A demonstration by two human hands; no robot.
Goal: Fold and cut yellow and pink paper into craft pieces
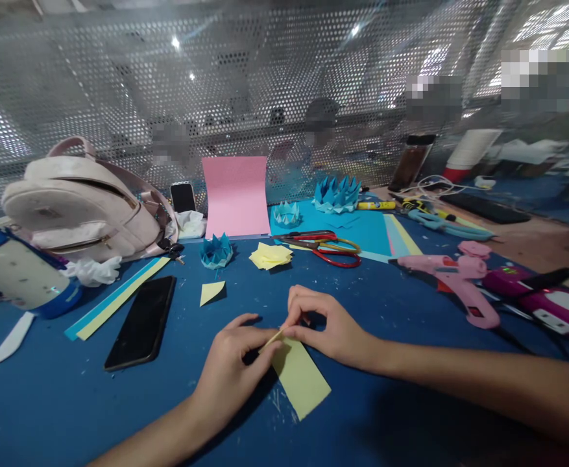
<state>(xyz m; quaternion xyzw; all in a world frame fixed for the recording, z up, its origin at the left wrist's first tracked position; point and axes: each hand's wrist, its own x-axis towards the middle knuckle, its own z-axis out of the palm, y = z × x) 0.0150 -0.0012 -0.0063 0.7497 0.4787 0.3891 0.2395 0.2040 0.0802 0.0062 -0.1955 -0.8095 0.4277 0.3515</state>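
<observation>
- The yellow paper strip (pixel 300 375) lies flat on the blue table (pixel 391 415), its long axis running from about 11 o'clock at the hands to 5 o'clock at its free end, which points back toward the person.
- Both hands meet at the far end of the strip. The left hand (pixel 233 373) pinches that end between thumb and fingers from the 8 o'clock side; the right hand (pixel 326 327) pinches the same corner from 2 o'clock, fingers curled.
- Neither hand is nearer; they touch at the raised corner, where the paper lifts slightly off the table.
- Hidden: the fingertips cover the fold itself, so whether a crease is formed there cannot be told.
- At 12 o'clock, well apart, sit a small yellow triangle (pixel 211 292), a pile of folded yellow pieces (pixel 270 255) and red scissors (pixel 330 246); a black phone (pixel 142 322) lies at 9 o'clock.
</observation>
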